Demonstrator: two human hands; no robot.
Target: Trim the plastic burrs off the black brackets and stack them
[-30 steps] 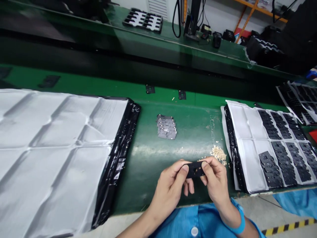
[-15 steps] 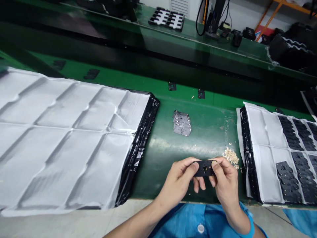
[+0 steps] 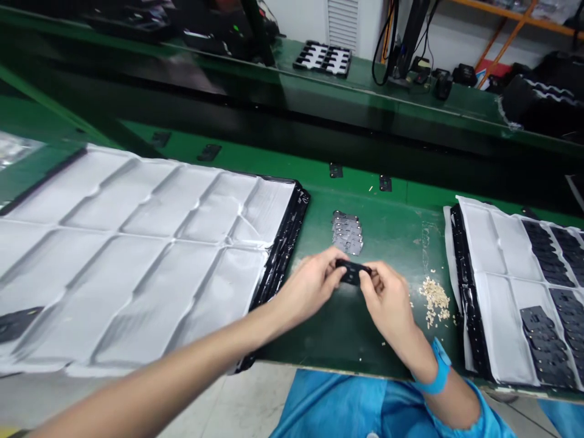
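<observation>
A small flat black plate [image 3: 353, 273] with holes is held level above the green bench. My left hand [image 3: 319, 274] pinches its left end between thumb and fingers. My right hand [image 3: 385, 292] grips the other end the same way, a blue band on that wrist. Just beyond the hands, a row of overlapping dark plates [image 3: 347, 231] lies on the bench. To the right of my right hand is a small heap of pale tan bits [image 3: 435, 298].
At left stands a stack of black trays topped by a white divided liner [image 3: 155, 261]. Another stack at right has a white lined tray [image 3: 495, 243] partly filled with rows of black plates [image 3: 545, 347]. Single plates [image 3: 385, 182] lie along the back, below a raised shelf [image 3: 365, 76].
Both hands have moved forward and left with the black plate, nearer the overlapping row. The camera view has shifted left, and a dark piece now shows on the left liner.
</observation>
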